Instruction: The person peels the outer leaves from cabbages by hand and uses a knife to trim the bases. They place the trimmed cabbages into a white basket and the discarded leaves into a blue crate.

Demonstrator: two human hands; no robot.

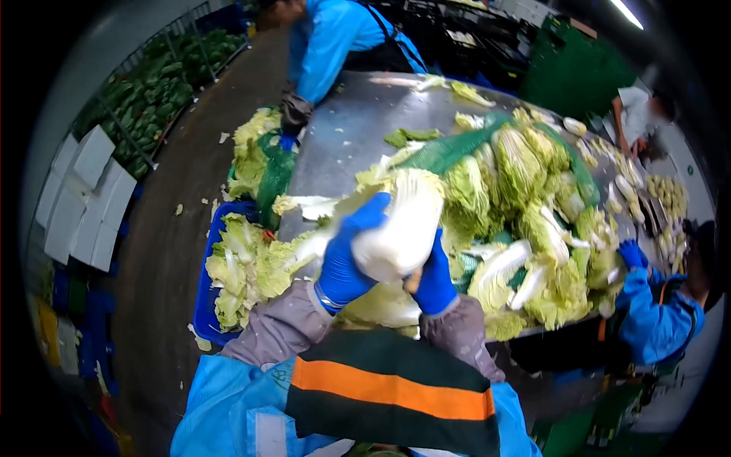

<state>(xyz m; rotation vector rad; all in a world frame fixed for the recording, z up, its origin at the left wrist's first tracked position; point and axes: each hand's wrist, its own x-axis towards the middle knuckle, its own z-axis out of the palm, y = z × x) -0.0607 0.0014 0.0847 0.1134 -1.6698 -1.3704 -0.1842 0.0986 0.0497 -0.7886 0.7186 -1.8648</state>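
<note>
Both my hands wear blue gloves and hold one pale, trimmed napa cabbage (407, 225) above the near edge of a metal table (327, 145). My left hand (346, 255) wraps round its left side. On its lower right side is my right hand (435, 278), with a small brownish bit, too blurred to name, beside the fingers. The cabbage is tilted, its white base toward me. Loose outer leaves (381, 308) lie beneath my hands. Just to the right, a large heap of cabbages (525, 167) rests partly on green netting (457, 152).
A blue crate (204, 289) of leaves stands at the table's left edge. A co-worker in blue (335, 38) leans over the far left corner, near a netted sack (276, 179). Another co-worker (659, 316) is at the right, another person (636, 118) farther back. White boxes (87, 198) stand far left.
</note>
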